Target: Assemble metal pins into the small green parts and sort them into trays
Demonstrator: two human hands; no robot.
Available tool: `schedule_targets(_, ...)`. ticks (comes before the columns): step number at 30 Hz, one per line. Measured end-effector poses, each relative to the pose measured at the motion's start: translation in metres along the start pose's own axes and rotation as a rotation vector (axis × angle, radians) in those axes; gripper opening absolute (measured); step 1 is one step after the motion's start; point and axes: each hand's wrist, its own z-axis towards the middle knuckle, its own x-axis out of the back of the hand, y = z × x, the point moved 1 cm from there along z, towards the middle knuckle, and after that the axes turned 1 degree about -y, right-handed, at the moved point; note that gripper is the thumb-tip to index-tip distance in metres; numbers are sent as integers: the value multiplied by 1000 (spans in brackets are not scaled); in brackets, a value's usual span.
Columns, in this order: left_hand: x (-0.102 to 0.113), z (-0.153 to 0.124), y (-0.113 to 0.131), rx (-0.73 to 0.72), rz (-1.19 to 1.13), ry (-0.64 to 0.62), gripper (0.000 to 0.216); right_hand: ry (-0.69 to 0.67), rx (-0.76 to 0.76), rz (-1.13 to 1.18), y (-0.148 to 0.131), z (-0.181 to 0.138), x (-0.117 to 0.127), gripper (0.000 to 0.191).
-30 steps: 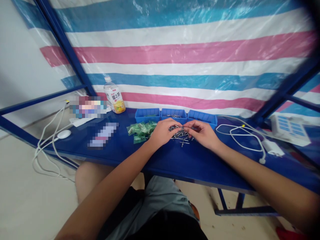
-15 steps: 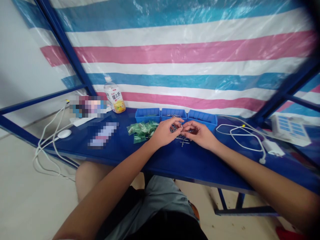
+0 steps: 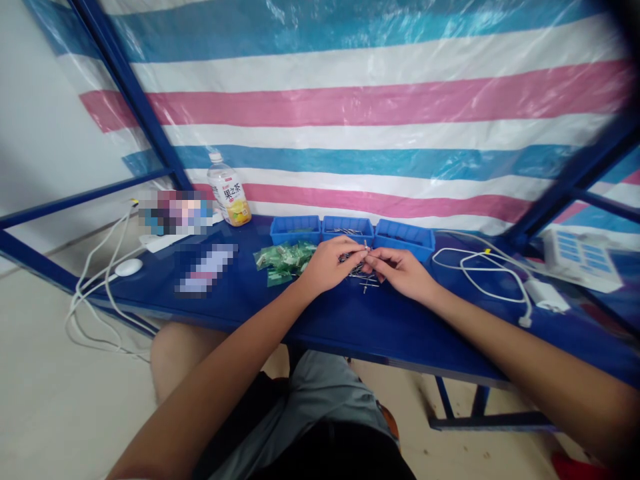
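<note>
My left hand [image 3: 334, 265] is closed in a pinch, its fingertips meeting those of my right hand [image 3: 403, 270] over the middle of the desk. Between them a small silvery metal pin [image 3: 366, 245], like a blind rivet, pokes up; both hands grip at it, though its lower part is hidden by fingers. Underneath and just in front lies a pile of loose thin metal pins [image 3: 367, 285], partly covered by the hands. Green plastic packets [image 3: 285, 259] lie heaped left of my left hand.
Behind the hands stand three blue bins: left [image 3: 296, 230], middle [image 3: 347, 227] with metal pins, right [image 3: 405, 238]. A drink bottle [image 3: 230, 193] stands at the back left. White cable [image 3: 480, 263] and charger [image 3: 547, 295] lie right, near a white box [image 3: 583, 260]. Blue posts frame the desk [image 3: 390, 333].
The fingertips of both hands have drawn closer together, and the right fingers have curled in more. The small pin now shows upright between them. The rest stays put.
</note>
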Motion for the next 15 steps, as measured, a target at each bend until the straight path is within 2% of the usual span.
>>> schedule_targets(15, 2, 1, 3, -7, -70, -29, 15, 33, 43, 41, 7, 0, 2, 37)
